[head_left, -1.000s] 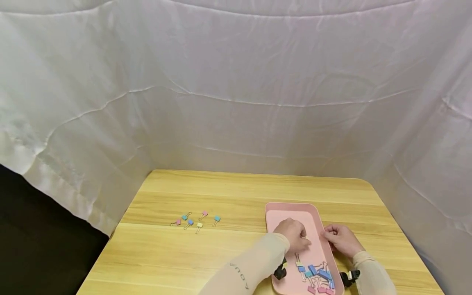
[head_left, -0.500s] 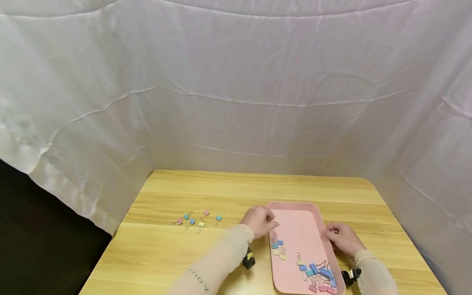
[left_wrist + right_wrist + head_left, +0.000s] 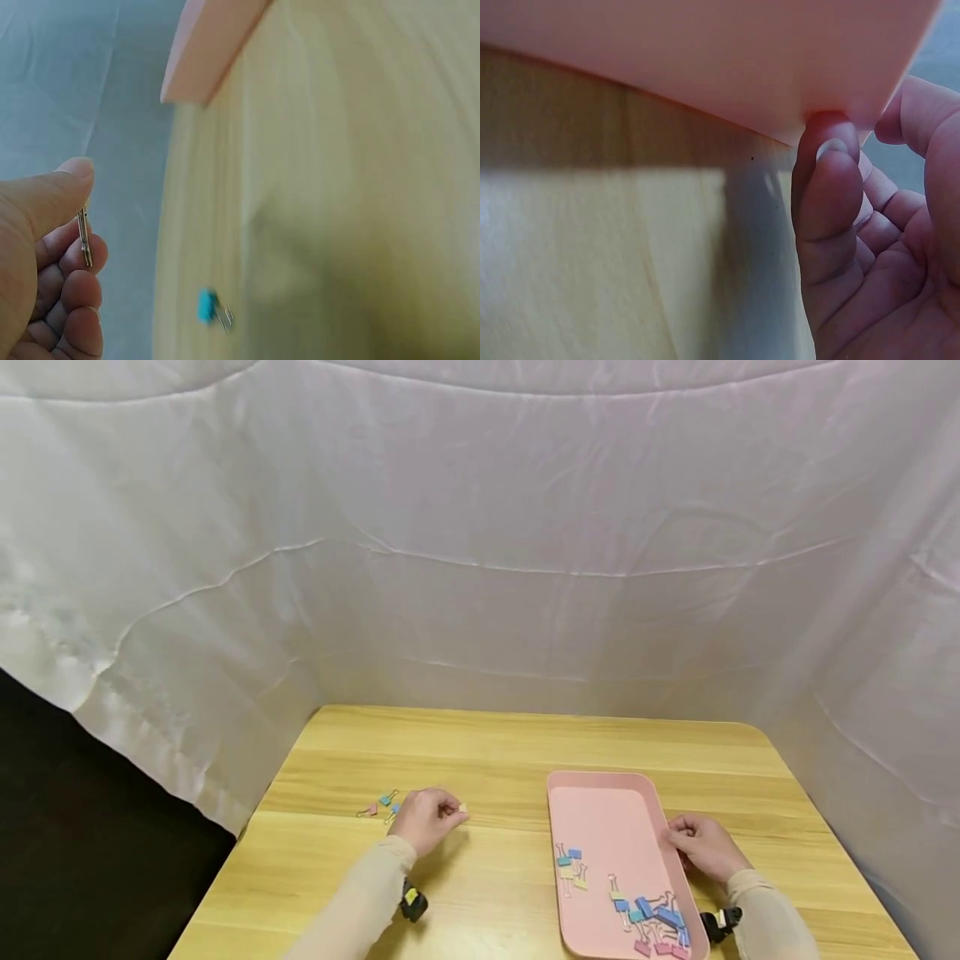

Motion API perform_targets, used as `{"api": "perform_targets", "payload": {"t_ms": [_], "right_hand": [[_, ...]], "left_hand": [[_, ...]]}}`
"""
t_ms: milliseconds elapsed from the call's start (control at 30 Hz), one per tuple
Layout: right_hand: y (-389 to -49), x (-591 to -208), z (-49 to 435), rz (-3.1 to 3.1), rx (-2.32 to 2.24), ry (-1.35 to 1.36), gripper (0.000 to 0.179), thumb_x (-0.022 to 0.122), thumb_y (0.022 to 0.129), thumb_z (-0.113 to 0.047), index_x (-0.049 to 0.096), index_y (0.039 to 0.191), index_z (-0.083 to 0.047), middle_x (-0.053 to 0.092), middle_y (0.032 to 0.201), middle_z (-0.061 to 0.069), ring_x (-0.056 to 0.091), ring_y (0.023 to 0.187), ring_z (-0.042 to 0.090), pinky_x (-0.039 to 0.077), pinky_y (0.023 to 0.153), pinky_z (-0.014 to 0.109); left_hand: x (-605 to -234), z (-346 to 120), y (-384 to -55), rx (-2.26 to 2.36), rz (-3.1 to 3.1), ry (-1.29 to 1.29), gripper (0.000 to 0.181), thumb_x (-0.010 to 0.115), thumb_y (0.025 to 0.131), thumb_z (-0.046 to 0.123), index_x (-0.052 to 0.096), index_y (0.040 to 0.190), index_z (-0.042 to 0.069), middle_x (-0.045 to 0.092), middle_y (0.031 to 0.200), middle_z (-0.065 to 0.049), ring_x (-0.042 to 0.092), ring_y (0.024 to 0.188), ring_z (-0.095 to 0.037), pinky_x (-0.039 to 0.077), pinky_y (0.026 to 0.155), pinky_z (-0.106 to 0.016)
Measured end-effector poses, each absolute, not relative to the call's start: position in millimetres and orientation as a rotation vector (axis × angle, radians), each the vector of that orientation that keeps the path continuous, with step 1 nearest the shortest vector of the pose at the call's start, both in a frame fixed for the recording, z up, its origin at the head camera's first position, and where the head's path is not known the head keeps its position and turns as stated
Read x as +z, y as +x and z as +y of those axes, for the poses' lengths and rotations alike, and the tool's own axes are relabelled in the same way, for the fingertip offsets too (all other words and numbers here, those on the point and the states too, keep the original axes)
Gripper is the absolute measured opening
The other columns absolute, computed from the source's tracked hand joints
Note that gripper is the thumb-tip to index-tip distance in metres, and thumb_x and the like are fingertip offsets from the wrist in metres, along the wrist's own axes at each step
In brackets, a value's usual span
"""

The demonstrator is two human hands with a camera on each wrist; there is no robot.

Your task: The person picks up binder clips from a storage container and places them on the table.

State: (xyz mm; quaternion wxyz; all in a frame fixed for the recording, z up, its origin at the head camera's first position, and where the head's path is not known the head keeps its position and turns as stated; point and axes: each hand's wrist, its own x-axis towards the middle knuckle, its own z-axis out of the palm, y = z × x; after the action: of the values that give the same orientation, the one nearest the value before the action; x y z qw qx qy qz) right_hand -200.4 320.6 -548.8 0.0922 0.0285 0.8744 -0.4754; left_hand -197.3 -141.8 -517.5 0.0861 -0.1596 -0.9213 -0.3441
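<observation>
My left hand [image 3: 427, 820] is over the left part of the table, close to a group of small binder clips. Between its thumb and fingers it pinches a pale yellow binder clip [image 3: 462, 808]; the left wrist view shows this clip's metal handles [image 3: 84, 238]. A teal clip [image 3: 207, 306] lies on the wood below the hand. Beside the hand lie a pink clip [image 3: 372, 810], another teal clip [image 3: 386, 799] and a blue clip [image 3: 395, 809]; the hand covers others. My right hand [image 3: 705, 846] grips the right side of a pink tray [image 3: 600, 810], thumb against its wall [image 3: 727, 67].
Inside the tray, several yellow, teal and blue clips [image 3: 567, 862] lie along the left wall. A pile of blue, pink and teal clips [image 3: 660, 917] fills the near right corner. Pale curtains [image 3: 480, 610] enclose the wooden table [image 3: 495, 877].
My left hand has come out from over the tray and moved left across the table to the clip group, carrying the yellow binder clip. The right hand has stayed at the tray's side.
</observation>
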Motion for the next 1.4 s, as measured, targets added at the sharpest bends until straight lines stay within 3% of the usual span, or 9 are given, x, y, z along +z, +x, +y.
{"api": "perform_targets", "payload": {"t_ms": [133, 200, 267, 367, 500, 600, 1167, 1400], "right_hand": [[-201, -548, 321, 2.593, -1.413, 0.092, 0.024, 0.064, 0.093, -0.018, 0.061, 0.099, 0.005, 0.056, 0.071, 0.006, 0.053, 0.060, 0.016, 0.047, 0.052, 0.028], [-201, -548, 321, 2.585, -1.416, 0.098, 0.024, 0.063, 0.093, -0.017, 0.061, 0.099, 0.005, 0.056, 0.070, 0.006, 0.053, 0.059, 0.017, 0.048, 0.052, 0.028], [-200, -548, 321, 2.581, -1.418, 0.105, 0.023, 0.063, 0.093, -0.017, 0.061, 0.099, 0.005, 0.056, 0.070, 0.006, 0.053, 0.059, 0.017, 0.048, 0.052, 0.029], [-200, -548, 320, 2.585, -1.417, 0.107, 0.022, 0.063, 0.093, -0.016, 0.062, 0.098, 0.006, 0.056, 0.070, 0.006, 0.053, 0.060, 0.017, 0.047, 0.052, 0.029], [-201, -548, 320, 2.587, -1.414, 0.100, 0.022, 0.063, 0.092, -0.015, 0.061, 0.098, 0.006, 0.056, 0.070, 0.006, 0.053, 0.059, 0.017, 0.047, 0.051, 0.028], [-201, -549, 321, 2.583, -1.412, 0.098, 0.023, 0.062, 0.093, -0.015, 0.061, 0.099, 0.006, 0.056, 0.070, 0.006, 0.053, 0.059, 0.016, 0.048, 0.052, 0.028], [-202, -548, 319, 2.582, -1.412, 0.100, 0.022, 0.062, 0.092, -0.015, 0.061, 0.098, 0.006, 0.055, 0.069, 0.005, 0.053, 0.059, 0.016, 0.047, 0.052, 0.028], [-201, -549, 321, 2.577, -1.397, 0.120, 0.024, 0.063, 0.093, -0.017, 0.061, 0.099, 0.006, 0.056, 0.070, 0.005, 0.053, 0.060, 0.017, 0.047, 0.052, 0.029]], "left_hand": [[-526, -167, -187, -1.021, -2.781, -0.412, 0.011, 0.078, 0.081, 0.025, 0.071, 0.081, 0.016, 0.062, 0.075, 0.012, 0.054, 0.067, -0.001, 0.051, 0.064, -0.025], [-529, -179, -183, -1.011, -2.797, -0.372, 0.011, 0.078, 0.080, 0.024, 0.071, 0.080, 0.016, 0.060, 0.073, 0.013, 0.053, 0.066, 0.000, 0.052, 0.081, -0.037], [-533, -191, -179, -0.992, -2.819, -0.336, 0.012, 0.079, 0.080, 0.023, 0.068, 0.076, 0.017, 0.057, 0.069, 0.015, 0.051, 0.063, 0.000, 0.044, 0.096, -0.050], [-538, -209, -175, -0.942, -2.843, -0.281, 0.015, 0.080, 0.079, 0.022, 0.066, 0.072, 0.019, 0.055, 0.065, 0.016, 0.050, 0.060, 0.000, 0.032, 0.106, -0.054], [-545, -232, -169, -0.906, -2.859, -0.199, 0.013, 0.082, 0.076, 0.021, 0.070, 0.074, 0.017, 0.060, 0.068, 0.014, 0.055, 0.063, -0.001, 0.053, 0.082, -0.031], [-547, -244, -166, -0.889, -2.858, -0.142, 0.013, 0.082, 0.075, 0.021, 0.072, 0.079, 0.014, 0.064, 0.072, 0.011, 0.058, 0.066, -0.003, 0.052, 0.065, -0.026], [-551, -259, -166, -0.914, -2.885, -0.004, 0.015, 0.081, 0.078, 0.021, 0.067, 0.077, 0.016, 0.059, 0.073, 0.008, 0.053, 0.068, -0.008, 0.049, 0.066, -0.031], [-542, -246, -169, -0.933, -2.834, -0.042, 0.022, 0.080, 0.078, 0.020, 0.073, 0.092, 0.005, 0.068, 0.088, -0.003, 0.064, 0.078, -0.016, 0.054, 0.073, -0.036]]}}
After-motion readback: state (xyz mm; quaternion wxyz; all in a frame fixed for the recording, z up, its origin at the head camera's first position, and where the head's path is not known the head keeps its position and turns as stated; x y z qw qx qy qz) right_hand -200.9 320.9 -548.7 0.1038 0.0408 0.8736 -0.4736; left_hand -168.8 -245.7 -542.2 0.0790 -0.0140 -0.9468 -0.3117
